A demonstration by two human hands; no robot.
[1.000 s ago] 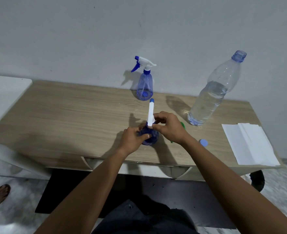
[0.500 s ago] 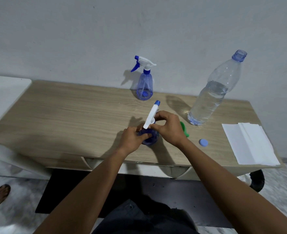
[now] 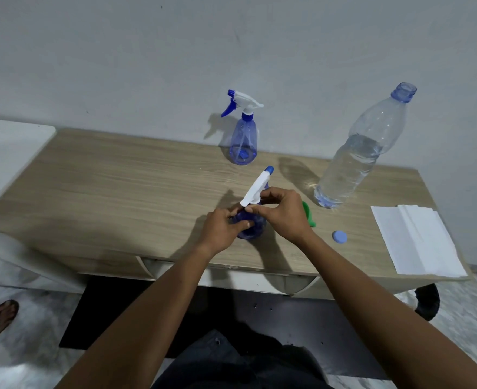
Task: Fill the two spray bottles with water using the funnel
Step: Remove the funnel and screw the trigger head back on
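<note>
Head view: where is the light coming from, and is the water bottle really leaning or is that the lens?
Head view: shadows of the far spray bottle and the water bottle fall leftward, so light likely comes from the right. Head view: the lean is probably wide-angle distortion; the far spray bottle, nearer centre, stands straight. Head view: no blur.

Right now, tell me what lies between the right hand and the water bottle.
The green funnel lies there on the table, partly behind the right hand; head view.
</note>
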